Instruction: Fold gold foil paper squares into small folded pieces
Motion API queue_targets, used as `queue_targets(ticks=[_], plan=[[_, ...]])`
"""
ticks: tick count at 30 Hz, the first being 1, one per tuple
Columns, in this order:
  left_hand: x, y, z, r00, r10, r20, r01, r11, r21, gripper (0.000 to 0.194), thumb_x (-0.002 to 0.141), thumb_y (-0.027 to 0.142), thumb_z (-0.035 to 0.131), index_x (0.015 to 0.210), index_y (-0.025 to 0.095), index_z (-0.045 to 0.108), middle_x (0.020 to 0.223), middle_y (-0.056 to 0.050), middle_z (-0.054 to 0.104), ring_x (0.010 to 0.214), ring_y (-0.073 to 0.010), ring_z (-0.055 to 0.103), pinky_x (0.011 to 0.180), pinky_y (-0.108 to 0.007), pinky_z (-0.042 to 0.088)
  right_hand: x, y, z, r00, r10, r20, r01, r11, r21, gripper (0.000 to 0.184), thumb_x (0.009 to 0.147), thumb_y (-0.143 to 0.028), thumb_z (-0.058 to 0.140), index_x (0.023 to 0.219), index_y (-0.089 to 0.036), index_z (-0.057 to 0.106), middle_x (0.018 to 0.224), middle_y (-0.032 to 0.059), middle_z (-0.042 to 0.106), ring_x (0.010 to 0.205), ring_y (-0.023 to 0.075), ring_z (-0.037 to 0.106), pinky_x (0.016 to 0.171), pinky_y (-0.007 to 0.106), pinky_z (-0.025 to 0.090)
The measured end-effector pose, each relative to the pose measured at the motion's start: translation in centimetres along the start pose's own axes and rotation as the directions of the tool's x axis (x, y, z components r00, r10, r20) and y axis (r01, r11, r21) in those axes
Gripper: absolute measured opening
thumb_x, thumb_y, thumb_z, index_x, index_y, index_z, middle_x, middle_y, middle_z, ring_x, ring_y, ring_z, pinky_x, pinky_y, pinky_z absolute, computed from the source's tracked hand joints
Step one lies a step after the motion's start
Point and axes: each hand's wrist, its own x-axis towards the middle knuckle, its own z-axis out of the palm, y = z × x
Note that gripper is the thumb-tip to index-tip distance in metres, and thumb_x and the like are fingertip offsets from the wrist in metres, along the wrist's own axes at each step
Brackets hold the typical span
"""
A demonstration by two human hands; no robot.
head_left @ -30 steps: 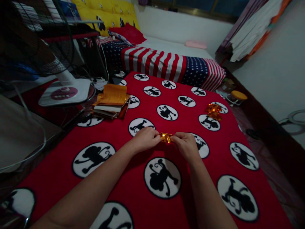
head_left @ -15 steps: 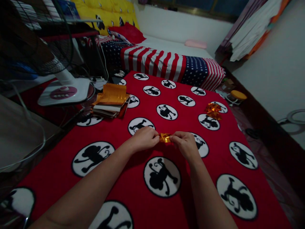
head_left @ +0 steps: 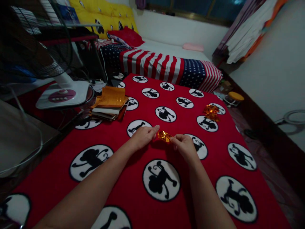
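Observation:
A small folded piece of shiny gold foil paper (head_left: 164,136) is held just above the red monkey-print blanket (head_left: 119,149). My left hand (head_left: 142,137) pinches its left end with the fingers closed. My right hand (head_left: 184,147) pinches its right end, fingers curled. Both forearms reach in from the bottom of the view.
Two finished gold foil pieces (head_left: 211,112) lie on the blanket at the far right. A stack of gold and white sheets (head_left: 110,103) sits at the blanket's left edge, beside a fan base (head_left: 63,94). A striped and starred bedcover (head_left: 166,66) lies beyond.
The foil piece has tilted, its left end now higher, as both hands shift slightly. My left hand's fingers have stretched out a little along the foil.

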Motion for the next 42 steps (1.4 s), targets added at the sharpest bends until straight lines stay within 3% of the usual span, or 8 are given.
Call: queue_targets(ticks=[2, 4, 7, 12, 20, 29, 35, 42], plan=[[0.1, -0.6, 0.2, 0.999, -0.033, 0.039, 0.038, 0.988, -0.148, 0.057, 0.091, 0.060, 0.031, 0.091, 0.014, 0.065, 0.067, -0.001, 0.062, 0.047, -0.0108, 0.052, 0.048, -0.022, 0.037, 0.2, 0.4, 0.0, 1.000, 0.028, -0.004, -0.028, 0.999, 0.032, 0.027, 0.068, -0.038, 0.057, 0.050, -0.018, 0.055, 0.041, -0.0029, 0.048, 0.041, 0.0096, 0.040, 0.045, 0.023, 0.026], [0.2, -1.0, 0.4, 0.996, -0.003, 0.087, 0.025, 0.967, -0.253, 0.051, 0.082, 0.057, 0.054, 0.114, 0.017, 0.059, 0.088, -0.004, 0.066, 0.052, -0.0099, 0.056, 0.046, -0.020, 0.038, 0.2, 0.5, 0.0, 0.999, 0.050, -0.011, -0.049, 0.998, 0.048, 0.027, 0.067, -0.037, 0.056, 0.048, -0.019, 0.053, 0.039, -0.0034, 0.046, 0.040, 0.0089, 0.038, 0.044, 0.023, 0.024], [0.1, -1.1, 0.7, 0.994, 0.078, 0.078, -0.050, 0.949, -0.311, 0.065, 0.066, 0.037, 0.077, 0.125, 0.020, 0.056, 0.105, -0.007, 0.065, 0.064, -0.0107, 0.059, 0.051, -0.019, 0.042, 0.2, 0.3, 0.1, 0.997, 0.075, -0.023, -0.074, 0.996, 0.040, 0.026, 0.066, -0.035, 0.056, 0.047, -0.019, 0.051, 0.038, -0.0040, 0.044, 0.039, 0.0082, 0.035, 0.042, 0.023, 0.021], [0.2, -1.1, 1.4, 0.995, 0.093, 0.036, -0.074, 0.934, -0.350, 0.043, 0.074, 0.028, 0.070, 0.116, 0.018, 0.065, 0.096, -0.007, 0.068, 0.070, -0.0142, 0.062, 0.055, -0.020, 0.047, -0.1, -0.1, 0.2, 1.000, 0.021, -0.023, -0.020, 0.999, 0.030, 0.038, 0.072, -0.042, 0.061, 0.045, -0.019, 0.048, 0.039, -0.0036, 0.045, 0.040, 0.0079, 0.037, 0.043, 0.022, 0.025], [0.5, -1.5, 1.7, 0.998, -0.063, 0.017, 0.062, 0.824, -0.563, 0.051, 0.070, 0.031, 0.073, 0.115, 0.015, 0.057, 0.100, -0.009, 0.068, 0.073, -0.0183, 0.068, 0.047, -0.021, 0.051, 0.3, 0.7, 0.4, 0.991, 0.046, -0.122, -0.004, 0.946, 0.324, 0.052, 0.075, -0.067, 0.060, 0.070, -0.015, 0.063, 0.047, -0.0018, 0.054, 0.036, 0.0067, 0.038, 0.037, 0.020, 0.024], [0.4, -1.3, 1.5, 0.999, -0.051, 0.014, 0.050, 0.822, -0.568, 0.052, 0.071, 0.033, 0.074, 0.116, 0.015, 0.057, 0.100, -0.011, 0.069, 0.074, -0.0201, 0.069, 0.046, -0.020, 0.050, -0.1, 0.3, 0.9, 0.989, -0.002, -0.150, 0.058, 0.929, 0.365, 0.044, 0.075, -0.060, 0.065, 0.079, -0.016, 0.062, 0.060, 0.0000, 0.063, 0.041, 0.0066, 0.048, 0.035, 0.016, 0.032], [0.5, -1.2, 2.3, 0.994, 0.035, -0.101, -0.084, 0.841, -0.535, 0.046, 0.067, 0.021, 0.074, 0.110, 0.016, 0.062, 0.109, -0.009, 0.066, 0.084, -0.0194, 0.069, 0.064, -0.024, 0.055, -0.2, 0.2, 1.4, 0.977, -0.002, -0.214, 0.071, 0.947, 0.315, 0.037, 0.072, -0.051, 0.072, 0.080, -0.016, 0.061, 0.056, -0.0003, 0.062, 0.043, 0.0099, 0.053, 0.037, 0.018, 0.037], [0.6, -1.2, 2.9, 0.986, 0.061, -0.153, -0.131, 0.852, -0.506, 0.046, 0.068, 0.017, 0.071, 0.113, 0.017, 0.062, 0.114, -0.010, 0.066, 0.088, -0.0184, 0.068, 0.071, -0.025, 0.055, -0.2, 0.2, 1.8, 0.953, -0.015, -0.301, 0.099, 0.959, 0.265, 0.028, 0.073, -0.043, 0.070, 0.078, -0.018, 0.060, 0.062, 0.0022, 0.065, 0.050, 0.0150, 0.062, 0.045, 0.023, 0.046]])
